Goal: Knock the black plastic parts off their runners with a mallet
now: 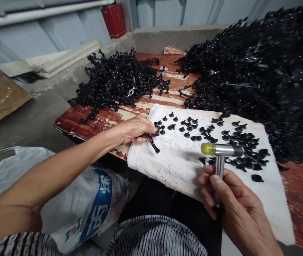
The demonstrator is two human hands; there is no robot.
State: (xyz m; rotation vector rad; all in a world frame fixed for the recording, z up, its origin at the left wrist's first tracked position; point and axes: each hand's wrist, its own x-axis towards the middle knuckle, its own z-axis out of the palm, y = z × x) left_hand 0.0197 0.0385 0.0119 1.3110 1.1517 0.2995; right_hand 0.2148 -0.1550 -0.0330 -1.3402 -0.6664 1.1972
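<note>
On the white pad at the front edge of the worn red surface, I see the left hand resting on its side, its fingers pinched narrow around one end of a short black plastic strip. The rest of the strip lies on the pad, pointing toward the person. The right hand is lower and to the right. Its fingers are wrapped tight round the metal handle of a small hammer, with the thumb pressed along the shaft. The hammer's head lies sideways over the pad, yellow tip toward the left hand and well apart from the strip. I cannot tell whether the head touches the pad. Loose black caps lie scattered across the pad between the two hands, and a thicker heap of caps sits just behind and to the right of the hammer head. Farther back on the surface I make out a small pile of black strips on the left and a much larger pile on the right that spills up to the pad's far edge. Below the left forearm a white sack with blue print stands on the floor beside the surface.
</note>
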